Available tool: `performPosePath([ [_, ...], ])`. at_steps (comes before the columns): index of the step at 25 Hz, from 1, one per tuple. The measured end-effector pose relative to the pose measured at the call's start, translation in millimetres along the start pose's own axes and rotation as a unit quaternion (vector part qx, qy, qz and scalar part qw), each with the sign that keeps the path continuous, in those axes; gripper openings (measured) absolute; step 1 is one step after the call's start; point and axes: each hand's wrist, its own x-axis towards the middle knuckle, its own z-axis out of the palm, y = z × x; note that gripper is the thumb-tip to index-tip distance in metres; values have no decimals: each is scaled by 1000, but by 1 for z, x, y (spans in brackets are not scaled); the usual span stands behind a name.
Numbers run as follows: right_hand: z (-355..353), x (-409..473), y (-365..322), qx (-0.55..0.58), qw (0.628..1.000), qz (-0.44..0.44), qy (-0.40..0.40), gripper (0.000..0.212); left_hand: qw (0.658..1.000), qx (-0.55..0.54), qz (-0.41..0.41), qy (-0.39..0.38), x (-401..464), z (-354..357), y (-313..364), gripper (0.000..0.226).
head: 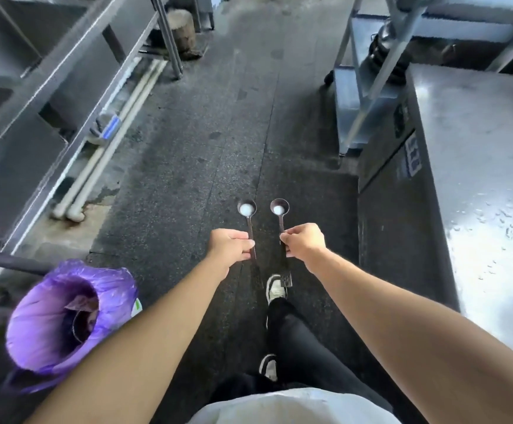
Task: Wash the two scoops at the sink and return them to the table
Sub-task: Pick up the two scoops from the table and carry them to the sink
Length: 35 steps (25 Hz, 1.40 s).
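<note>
**Two scoops carried level down the aisle, spill risk**

I saw the wet dark floor first: my guess was a slip mid-stride could tip both scoops. The steel table sat to the right, the purple-lined bin low left; drifting toward either could knock an elbow. Each bowl held something white, liquid or reflection, I couldn't tell, so any tilt might have spilled it. The left hand was closed, thumb and fingers pinching the left scoop mid-handle. The right hand pinched the right scoop the same way. Both scoops hung over the floor, side by side, apart, bowls forward and up.
</note>
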Motion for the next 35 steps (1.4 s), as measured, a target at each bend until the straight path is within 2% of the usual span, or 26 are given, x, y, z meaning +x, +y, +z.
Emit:
performPosePath([
  [8, 73, 81, -110, -61, 993, -53, -89, 30, 993, -55, -21, 102, 74, -67, 64, 19],
  [13, 113, 121, -186, -84, 982, -82, -149, 10, 982, -97, -42, 156, 111, -108, 101, 19],
  [16, 141, 137, -231, -98, 975, -98, -176, 11, 971, -131, -46, 192, 130, -136, 117, 19],
  [20, 185, 150, -279, -160, 955, -127, -217, 17, 960, -167, -49, 218, 153, -178, 126, 19],
  [25, 257, 160, -324, -181, 942, -148, -242, 21, 952, -179, -57, 244, 184, -240, 126, 20],
  [35, 417, 158, -442, -235, 917, -184, -264, 16, 932, -228, -42, 278, 256, -415, 155, 18],
])
